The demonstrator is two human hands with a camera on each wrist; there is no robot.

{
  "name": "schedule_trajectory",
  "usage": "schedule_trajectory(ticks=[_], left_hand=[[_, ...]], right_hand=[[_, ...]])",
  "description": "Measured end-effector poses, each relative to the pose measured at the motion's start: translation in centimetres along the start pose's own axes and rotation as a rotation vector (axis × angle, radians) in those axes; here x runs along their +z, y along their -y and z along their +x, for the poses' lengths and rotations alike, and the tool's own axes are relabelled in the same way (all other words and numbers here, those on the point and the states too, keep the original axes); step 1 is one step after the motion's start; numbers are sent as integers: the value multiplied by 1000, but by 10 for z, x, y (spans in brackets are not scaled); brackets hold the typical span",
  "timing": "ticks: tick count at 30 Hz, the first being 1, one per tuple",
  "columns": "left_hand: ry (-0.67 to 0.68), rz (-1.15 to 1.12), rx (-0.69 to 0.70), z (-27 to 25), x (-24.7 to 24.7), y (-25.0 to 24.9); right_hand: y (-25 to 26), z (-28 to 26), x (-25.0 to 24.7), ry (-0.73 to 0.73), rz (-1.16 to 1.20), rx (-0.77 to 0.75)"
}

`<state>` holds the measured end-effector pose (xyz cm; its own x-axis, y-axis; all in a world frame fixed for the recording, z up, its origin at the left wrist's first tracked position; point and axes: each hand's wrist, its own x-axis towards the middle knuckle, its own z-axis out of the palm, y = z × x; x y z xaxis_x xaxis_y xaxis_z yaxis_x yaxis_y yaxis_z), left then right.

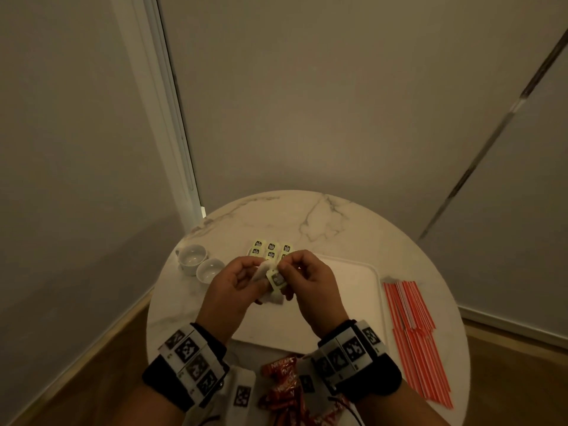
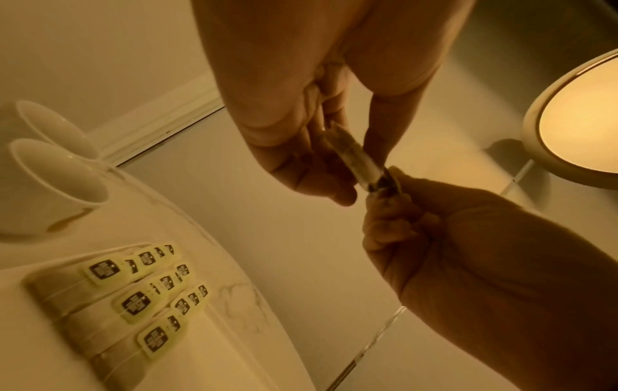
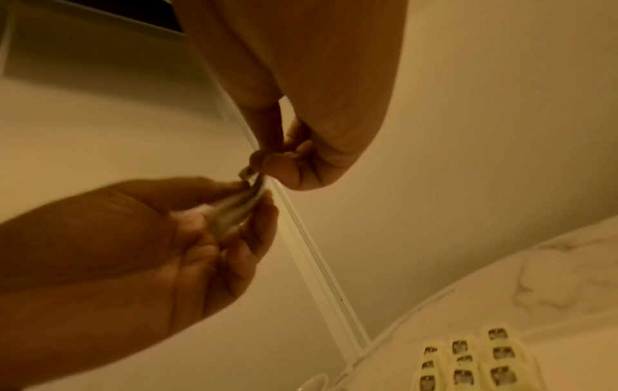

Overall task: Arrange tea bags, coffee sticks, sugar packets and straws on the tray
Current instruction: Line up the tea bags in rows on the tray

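Both hands pinch one tea bag (image 1: 275,280) above the tray (image 1: 362,272): left hand (image 1: 236,284) on the soft pouch, right hand (image 1: 302,279) by its tag. Light, limp, tearable; best held by pouch edges. More tea bags (image 1: 270,250) lie at twelve o'clock.

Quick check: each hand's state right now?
Left hand: holding the tea bag.
Right hand: pinching the same tea bag's tag.

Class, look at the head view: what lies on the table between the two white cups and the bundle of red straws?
Between the cups and the straws lies the white tray; the rows of tea bags lie at its far edge.
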<state>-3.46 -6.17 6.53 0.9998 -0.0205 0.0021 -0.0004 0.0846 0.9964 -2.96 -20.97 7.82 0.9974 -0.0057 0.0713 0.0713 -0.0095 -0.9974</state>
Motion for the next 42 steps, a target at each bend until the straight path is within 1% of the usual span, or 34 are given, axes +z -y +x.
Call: schedule_trajectory(ticks=[2,6,8,10,13,16,19,22,28,30,34,38,40,42], left_hand=[[9,-27,-16,0,2,-6],[-5,-6,-13,2,4,-14],[-17,28,24,3,6,-16],[-48,5,39,4,7,-16],[-75,-55,28,5,7,-18],[-75,-108,0,5,7,-16],[-60,-123,8,4,8,-16],[-42,-145,6,3,9,-15],[-31,-211,-22,5,12,-20],[-30,-207,-21,5,12,-20],[-3,-162,12,6,10,-19],[41,-96,50,7,7,-18],[49,-82,42,7,7,-18],[53,-87,24,8,8,-17]], right_hand=[[2,0,-4,-2,-40,-14],[8,-1,-8,-4,-147,-52],[10,-1,-10,0,-233,-81],[12,0,-10,22,-291,-82],[14,2,-11,45,-269,-52],[13,4,-9,21,-241,-51],[17,5,-8,4,-181,-24],[21,8,-9,29,-145,25],[27,10,-11,98,-144,30],[29,10,-10,105,-132,23],[31,13,-10,76,-174,0],[32,12,-11,51,-212,-75],[35,13,-11,86,-296,-111],[39,16,-13,135,-345,-114]])
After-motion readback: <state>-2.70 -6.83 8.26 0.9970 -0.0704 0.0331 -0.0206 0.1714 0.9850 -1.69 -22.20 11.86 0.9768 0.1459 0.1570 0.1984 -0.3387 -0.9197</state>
